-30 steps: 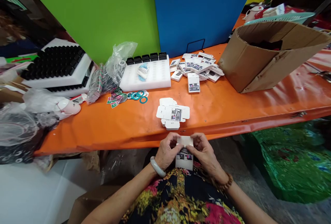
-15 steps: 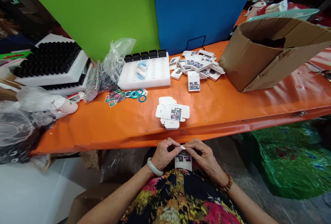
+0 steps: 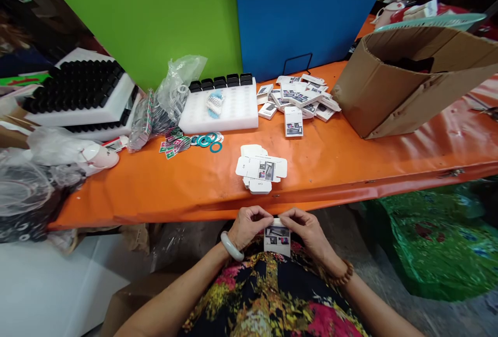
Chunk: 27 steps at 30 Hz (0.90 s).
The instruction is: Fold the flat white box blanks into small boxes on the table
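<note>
Evidently the small printed box [image 3: 277, 243] is light: it looks like thin card, stiff along its folds but easy to dent on its broad faces. It is off the bench [image 3: 334, 171], just beyond the near edge, tilted over the person's lap against the flowered clothing [image 3: 272, 285], with its picture side facing up. The left hand [image 3: 249, 228] has thumb and forefinger pinched together at the box's upper left corner; the right hand [image 3: 307, 230] does the same at the upper right, the fingertips close to each other along the white top edge. What, if anything, lies inside cannot be told.

Coated card like this would probably be a little slippery, so the corners and side folds seem the best places to hold, with light pressure; squeezing mid-face could buckle it, and the thin top edge would likely crease or tear if forced.

Near the bench's front edge, straight ahead of the hands, lie flat cartons [image 3: 252, 166], floppier by the look of them and best lifted by one panel. Closed boxes [image 3: 293, 115] are heaped toward the back edge, beside a brown cardboard box [image 3: 361, 93].
</note>
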Motion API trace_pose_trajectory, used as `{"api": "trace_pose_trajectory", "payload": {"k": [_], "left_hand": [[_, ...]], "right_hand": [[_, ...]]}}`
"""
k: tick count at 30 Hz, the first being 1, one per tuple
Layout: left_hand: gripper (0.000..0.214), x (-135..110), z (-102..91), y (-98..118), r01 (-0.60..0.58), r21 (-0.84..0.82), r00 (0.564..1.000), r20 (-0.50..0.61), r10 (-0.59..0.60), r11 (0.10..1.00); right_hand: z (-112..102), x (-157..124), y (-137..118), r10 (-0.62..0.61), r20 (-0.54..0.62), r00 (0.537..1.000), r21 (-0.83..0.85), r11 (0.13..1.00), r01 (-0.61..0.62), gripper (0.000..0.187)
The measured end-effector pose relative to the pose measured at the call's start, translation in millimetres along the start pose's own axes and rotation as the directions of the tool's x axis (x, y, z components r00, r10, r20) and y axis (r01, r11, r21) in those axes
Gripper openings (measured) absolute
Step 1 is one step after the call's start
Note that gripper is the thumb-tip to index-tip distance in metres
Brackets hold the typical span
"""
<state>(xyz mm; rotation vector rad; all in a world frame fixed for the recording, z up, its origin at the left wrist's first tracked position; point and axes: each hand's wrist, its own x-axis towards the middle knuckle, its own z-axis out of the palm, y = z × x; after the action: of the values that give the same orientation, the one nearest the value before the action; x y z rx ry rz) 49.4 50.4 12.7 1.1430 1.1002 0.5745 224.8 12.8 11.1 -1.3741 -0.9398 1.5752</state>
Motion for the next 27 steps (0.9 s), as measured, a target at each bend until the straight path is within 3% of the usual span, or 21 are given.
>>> {"api": "trace_pose_trajectory", "payload": {"k": [3, 6, 10, 14, 16, 17, 19, 21, 22, 24, 27], "left_hand": [[0.028, -2, -1.8, -8, 0.007, 0.007, 1.0, 0.022, -0.007, 1.0], [0.026, -3, 0.5, -11, -0.032, 0.082, 0.999, 0.021, 0.03, 0.996], [0.016, -3, 4.9, 3, -0.212, 0.282, 0.976, 0.01, 0.219, 0.936], [0.014, 8, -6.8, 33, -0.387, 0.444, 0.886, -0.063, 0.459, 0.808], [0.017, 19, -20.0, 49, -0.429, 0.566, 0.811, -0.101, 0.576, 0.704], [0.017, 26, -27.3, 55, -0.432, 0.637, 0.768, -0.11, 0.631, 0.638], [0.021, 40, -40.6, 65, -0.374, 0.76, 0.726, -0.117, 0.678, 0.532], [0.03, 52, -50.2, 69, -0.289, 0.836, 0.738, -0.116, 0.665, 0.467], [0.034, 57, -53.2, 69, -0.251, 0.858, 0.754, -0.118, 0.646, 0.449], [0.039, 63, -56.4, 64, -0.196, 0.877, 0.785, -0.127, 0.607, 0.438], [0.043, 68, -57.3, 53, -0.167, 0.873, 0.812, -0.142, 0.566, 0.458]], "right_hand": [[-2, -3, 7, -0.068, 0.001, 0.998, -0.17, 0.983, 0.067, 0.028], [-4, -5, 13, -0.077, 0.051, 0.996, -0.226, 0.97, 0.086, 0.028], [-13, 3, 3, -0.049, 0.131, 0.99, -0.214, 0.974, 0.076, 0.025], [-40, 28, -41, -0.064, 0.192, 0.979, -0.219, 0.97, 0.106, 0.025], [-57, 49, -72, -0.131, 0.122, 0.984, -0.214, 0.964, 0.155, 0.026], [-64, 61, -88, -0.204, 0.033, 0.978, -0.184, 0.961, 0.207, 0.028], [-75, 84, -116, -0.343, -0.212, 0.915, -0.058, 0.939, 0.338, 0.033], [-77, 102, -132, -0.378, -0.365, 0.851, 0.035, 0.907, 0.419, 0.04], [-76, 108, -134, -0.371, -0.396, 0.84, 0.041, 0.907, 0.42, 0.043], [-68, 114, -125, -0.331, -0.368, 0.869, -0.033, 0.939, 0.343, 0.05], [-51, 112, -92, -0.191, -0.246, 0.95, -0.198, 0.97, 0.144, 0.054]]}}
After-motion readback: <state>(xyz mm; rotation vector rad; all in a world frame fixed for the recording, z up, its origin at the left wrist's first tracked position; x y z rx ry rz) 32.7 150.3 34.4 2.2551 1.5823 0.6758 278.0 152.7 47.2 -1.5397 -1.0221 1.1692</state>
